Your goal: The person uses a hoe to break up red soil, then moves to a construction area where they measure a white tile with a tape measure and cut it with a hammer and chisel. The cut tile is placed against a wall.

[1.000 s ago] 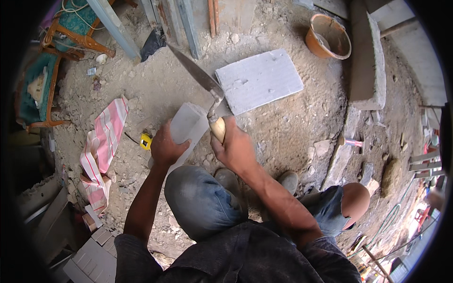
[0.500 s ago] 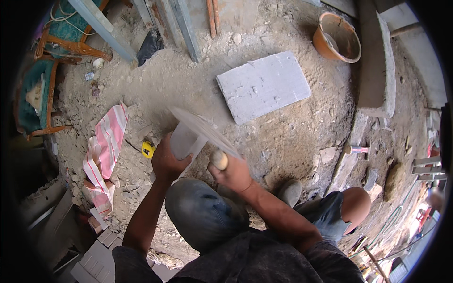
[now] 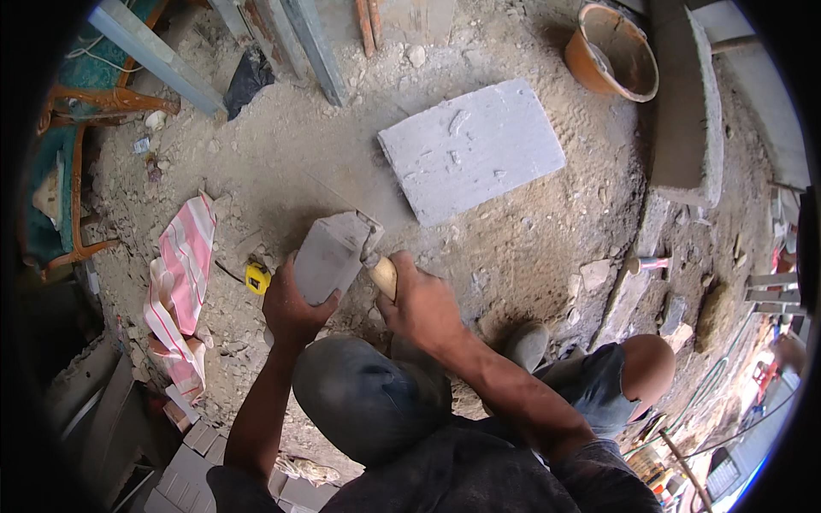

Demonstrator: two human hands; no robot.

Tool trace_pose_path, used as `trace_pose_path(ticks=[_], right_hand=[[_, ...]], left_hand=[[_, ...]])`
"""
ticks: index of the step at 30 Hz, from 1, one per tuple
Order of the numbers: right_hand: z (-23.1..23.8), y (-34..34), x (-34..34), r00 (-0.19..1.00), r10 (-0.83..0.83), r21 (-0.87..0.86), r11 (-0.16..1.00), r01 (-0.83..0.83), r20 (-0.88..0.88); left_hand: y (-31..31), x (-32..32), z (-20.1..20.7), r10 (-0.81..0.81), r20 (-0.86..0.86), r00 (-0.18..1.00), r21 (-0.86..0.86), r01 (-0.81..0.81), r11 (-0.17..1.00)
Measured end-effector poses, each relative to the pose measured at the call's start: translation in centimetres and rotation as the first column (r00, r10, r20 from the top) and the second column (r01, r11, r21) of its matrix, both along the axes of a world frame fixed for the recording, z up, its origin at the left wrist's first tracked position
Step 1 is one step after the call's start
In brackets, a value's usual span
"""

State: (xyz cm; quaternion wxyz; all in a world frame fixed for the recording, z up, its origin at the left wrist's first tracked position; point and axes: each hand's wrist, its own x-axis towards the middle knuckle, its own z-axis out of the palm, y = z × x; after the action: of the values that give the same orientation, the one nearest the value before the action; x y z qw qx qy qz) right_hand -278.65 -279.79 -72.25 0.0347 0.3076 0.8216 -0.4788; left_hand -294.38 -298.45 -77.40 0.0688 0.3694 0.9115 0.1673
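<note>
My left hand (image 3: pixel 292 304) is wrapped round the near-left side of a small grey lightweight concrete block (image 3: pixel 323 258), held tilted just beyond my knee. In my right hand (image 3: pixel 426 309) is a trowel (image 3: pixel 384 275), gripped by its pale wooden handle. Its metal neck meets the block's right end, and the blade is seen almost edge-on there, so its outline is hard to make out. Farther off, a larger light grey block slab (image 3: pixel 475 152) lies flat on the dirt, with a few loose chips on top.
A yellow tape measure (image 3: pixel 257 278) and a pink-and-white striped sheet (image 3: pixel 186 265) lie to the left. An orange bucket (image 3: pixel 590 75) stands at the far right, beside a concrete beam (image 3: pixel 684 128). A hammer (image 3: pixel 647 264) rests on the right. Metal posts (image 3: pixel 312 47) rise at the back.
The trowel's blade, blurred and raised across the block before, has come down against the block's right end. The block has turned and shows more of its faces. My view has shifted slightly.
</note>
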Motion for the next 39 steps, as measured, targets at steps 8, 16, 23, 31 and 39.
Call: trace_pose_path(ticks=[8, 16, 23, 31, 39], right_hand=[[-4.1, 0.2, 0.8, 0.938, 0.072, -0.077, 0.996, -0.048, 0.339], [-6.4, 0.6, 0.7, 0.931, 0.056, 0.043, 0.996, -0.077, 0.362], [-1.8, 0.7, 2.5, 0.974, -0.089, 0.043, 0.994, 0.100, -0.207], [-1.5, 0.8, 1.3, 0.978, 0.012, 0.170, 0.985, 0.024, -0.207], [-1.8, 0.8, 0.3, 0.982, -0.067, -0.095, 0.992, 0.085, 0.177]], left_hand=[[-0.1, 0.7, -0.6, -0.058, -0.006, 0.998, 0.008, 0.058, 0.998], [2.3, 0.3, -0.4, -0.083, -0.016, 0.996, 0.021, 0.083, 0.996], [2.5, 0.7, 0.1, -0.078, -0.039, 0.996, 0.028, 0.080, 0.996], [1.2, 0.7, -0.1, -0.049, 0.002, 0.999, -0.010, 0.049, 0.999], [0.1, 1.1, -0.2, -0.024, -0.018, 1.000, -0.035, 0.023, 0.999]])
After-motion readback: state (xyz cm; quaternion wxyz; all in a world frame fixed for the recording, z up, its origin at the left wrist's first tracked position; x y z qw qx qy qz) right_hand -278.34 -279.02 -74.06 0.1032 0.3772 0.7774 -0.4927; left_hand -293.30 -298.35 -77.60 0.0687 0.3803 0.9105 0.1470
